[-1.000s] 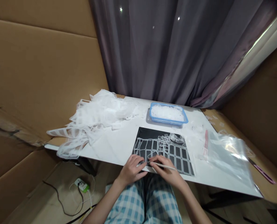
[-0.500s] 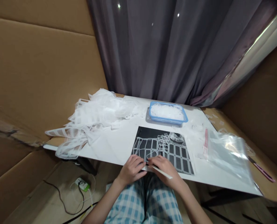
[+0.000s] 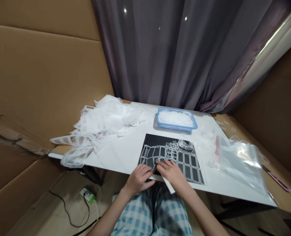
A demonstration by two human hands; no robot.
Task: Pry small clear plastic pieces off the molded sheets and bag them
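A black mat [image 3: 152, 138] lies at the table's front edge, bearing a translucent white sheet of rectangular frames [image 3: 187, 160], like a lattice. Several loose small frames [image 3: 171, 150] are heaped on its upper middle. My left hand [image 3: 139, 178] is closed at the sheet's near left edge, fingers bent and the thumb low by the table edge. Just right of it, my right hand [image 3: 171, 172] is closed, its fingertips on the sheet. A flat white strip [image 3: 168, 185] sticks out from beneath that palm toward me. The fingertips hide whatever they pinch.
A blue basket [image 3: 177, 126] full of small white pieces stands behind the mat. Crumpled white sheets [image 3: 106, 114] are piled at the left. At the right are a clear plastic bag [image 3: 241, 164] and a pink-handled tool [image 3: 278, 180]. Cardboard walls [image 3: 37, 82] flank the table.
My right hand has shifted slightly up and forward over the sheet. The white strip beneath it has swung to point more steeply toward me. My left hand has barely moved.
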